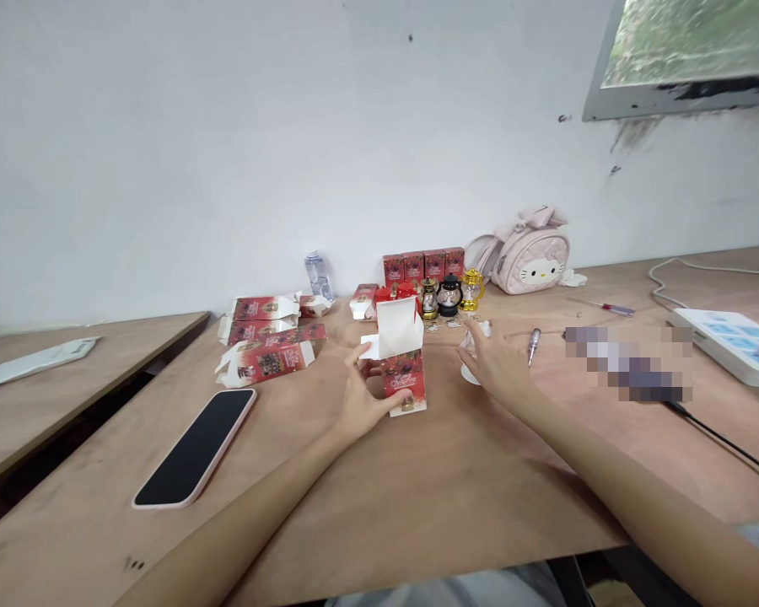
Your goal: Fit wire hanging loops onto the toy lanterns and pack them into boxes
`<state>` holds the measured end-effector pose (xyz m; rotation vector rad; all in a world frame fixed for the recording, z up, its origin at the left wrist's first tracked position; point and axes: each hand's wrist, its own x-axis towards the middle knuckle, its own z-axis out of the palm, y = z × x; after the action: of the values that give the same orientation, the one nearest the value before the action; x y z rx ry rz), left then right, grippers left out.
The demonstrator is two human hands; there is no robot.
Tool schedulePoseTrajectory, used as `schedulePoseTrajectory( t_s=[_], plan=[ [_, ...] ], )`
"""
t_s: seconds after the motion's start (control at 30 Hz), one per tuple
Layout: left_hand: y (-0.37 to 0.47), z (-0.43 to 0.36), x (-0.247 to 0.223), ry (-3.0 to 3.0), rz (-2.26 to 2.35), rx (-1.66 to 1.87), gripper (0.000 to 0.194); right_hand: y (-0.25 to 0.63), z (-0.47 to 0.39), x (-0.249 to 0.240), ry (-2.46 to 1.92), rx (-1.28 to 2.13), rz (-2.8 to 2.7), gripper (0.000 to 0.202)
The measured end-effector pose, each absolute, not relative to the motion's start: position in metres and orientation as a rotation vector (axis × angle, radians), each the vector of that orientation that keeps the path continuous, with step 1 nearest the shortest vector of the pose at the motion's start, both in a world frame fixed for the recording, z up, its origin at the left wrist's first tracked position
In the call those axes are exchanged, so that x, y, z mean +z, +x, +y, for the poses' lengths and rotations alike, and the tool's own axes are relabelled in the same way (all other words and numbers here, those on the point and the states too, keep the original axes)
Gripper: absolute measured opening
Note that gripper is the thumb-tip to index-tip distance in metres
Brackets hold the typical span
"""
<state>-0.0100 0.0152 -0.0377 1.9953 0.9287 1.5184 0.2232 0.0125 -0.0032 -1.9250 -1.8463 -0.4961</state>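
Note:
My left hand (362, 396) grips a small red printed box (406, 376) upright on the table, thumb across its front. The box's white top flaps stand open. To its right, the fingers of my right hand (490, 358) are bent around a clear and white object (470, 344), too small and covered to name. A white round piece (470, 375) lies under that hand. Behind the box stand small lanterns: a bronze one (429, 300), a black one (449, 297) and a gold one (472, 291). Red lantern parts (407, 291) show just behind the flaps.
Red boxes (433, 264) stand by the wall; open ones (271, 358) lie left. A phone (196, 448) is front left. A bottle (317, 274), pink bag (535, 257), screwdriver (615, 309), metallic tool (534, 344), blurred object (629, 362) and white device (727, 341) also show.

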Motion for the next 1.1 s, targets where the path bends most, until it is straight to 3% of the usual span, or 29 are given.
schedulePoseTrajectory(
  t_s=[0.17,0.27,0.43,0.53,0.87,1.1],
  plan=[
    [-0.010,0.018,-0.041,2.037,0.947,1.518,0.081,0.233,0.012,0.011,-1.770,-0.439,-1.770,0.036],
    [-0.010,0.020,-0.043,2.076,0.935,1.516,0.081,0.236,0.008,0.040,-1.453,-0.322,-1.551,0.038],
    [-0.009,0.022,-0.049,2.154,0.931,1.570,0.080,0.198,0.002,0.093,-0.971,0.352,-1.674,0.035],
    [-0.010,0.021,-0.050,2.190,1.034,1.589,0.083,0.168,0.006,0.109,-0.955,0.518,-1.880,0.036],
    [-0.011,0.023,-0.049,2.239,1.296,1.664,0.083,0.146,0.023,0.117,-1.160,0.092,-1.841,0.033],
    [-0.009,0.020,-0.051,2.316,1.247,1.719,0.080,0.139,0.017,0.092,-1.259,-0.383,-2.035,0.043]
  ],
)
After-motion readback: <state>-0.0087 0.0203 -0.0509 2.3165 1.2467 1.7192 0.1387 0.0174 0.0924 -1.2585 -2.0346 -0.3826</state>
